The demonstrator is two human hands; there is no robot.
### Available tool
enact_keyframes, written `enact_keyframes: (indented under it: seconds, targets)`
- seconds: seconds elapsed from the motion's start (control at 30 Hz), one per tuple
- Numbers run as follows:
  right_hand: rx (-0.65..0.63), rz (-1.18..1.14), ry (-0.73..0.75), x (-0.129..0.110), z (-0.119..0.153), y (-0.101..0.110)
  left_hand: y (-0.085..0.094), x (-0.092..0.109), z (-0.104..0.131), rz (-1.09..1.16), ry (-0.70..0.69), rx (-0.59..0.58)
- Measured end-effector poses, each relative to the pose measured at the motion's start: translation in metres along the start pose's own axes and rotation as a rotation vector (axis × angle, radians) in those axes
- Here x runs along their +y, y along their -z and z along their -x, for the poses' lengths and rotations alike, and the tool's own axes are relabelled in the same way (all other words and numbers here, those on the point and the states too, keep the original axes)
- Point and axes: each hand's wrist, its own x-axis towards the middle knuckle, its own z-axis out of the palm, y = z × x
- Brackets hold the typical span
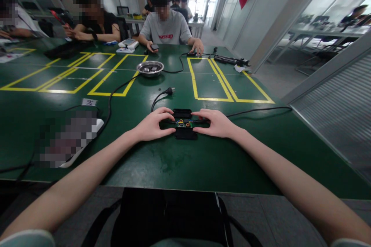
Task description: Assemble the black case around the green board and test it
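A small green circuit board with two copper-wound rings lies between two black plastic case halves, the far half and the near half. Black cable leads off the board's right end, and a dark lead runs off the left end under my fingers. My left hand curls round the left end, its finger at the far half and its thumb at the near one. Mirroring it, my right hand has fingertips at the right corners of both halves. How firmly they press cannot be seen.
A power plug lies beyond my left hand. Farther back stands a metal bowl with small metal parts. A blurred-out white-edged object is at left. Yellow tape marks the green table. Across it, a person handles small dark items.
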Motion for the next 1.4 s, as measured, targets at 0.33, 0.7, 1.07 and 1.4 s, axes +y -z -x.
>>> enact_keyframes:
  seconds: [0.33, 0.7, 1.07, 1.4]
  targets:
    - [0.006, 0.04, -0.023, 0.007, -0.002, 0.001, -0.003, 0.0, 0.0, 0.006, 0.013, 0.012]
    - [0.023, 0.055, -0.037, 0.006, -0.003, -0.002, -0.002, -0.004, -0.002, -0.013, 0.013, 0.023]
    - [0.019, 0.009, -0.043, 0.006, -0.001, -0.001, -0.002, -0.005, -0.001, 0.002, 0.001, 0.018]
    - [0.0, -0.055, -0.067, 0.011, -0.003, -0.002, -0.003, -0.006, -0.001, 0.0, -0.005, 0.032]
